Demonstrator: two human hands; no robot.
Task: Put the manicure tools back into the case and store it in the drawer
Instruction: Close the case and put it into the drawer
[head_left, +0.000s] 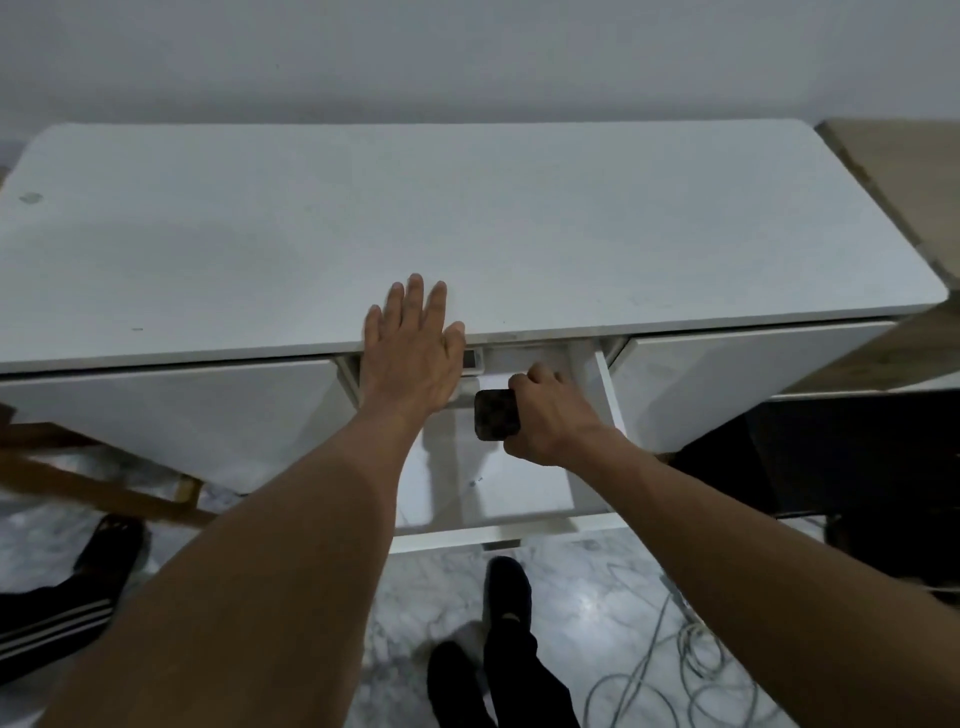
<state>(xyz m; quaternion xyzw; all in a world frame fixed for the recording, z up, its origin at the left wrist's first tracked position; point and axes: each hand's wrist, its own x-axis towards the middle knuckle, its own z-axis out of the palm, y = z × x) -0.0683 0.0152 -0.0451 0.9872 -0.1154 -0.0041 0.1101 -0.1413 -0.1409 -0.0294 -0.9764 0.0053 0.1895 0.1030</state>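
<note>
A white desk stands against the wall, and its middle drawer is pulled out toward me. My right hand is shut on a small dark manicure case and holds it inside the drawer, near the back. The case is closed; no loose tools show. My left hand lies flat with fingers spread on the desk's front edge, just left of the case. The drawer's white bottom shows in front of the case.
A closed white drawer front sits on each side of the open one. A wooden chair frame stands low on the left. Loose cables lie on the marble floor at the right. A dark object stands under the desk's right end.
</note>
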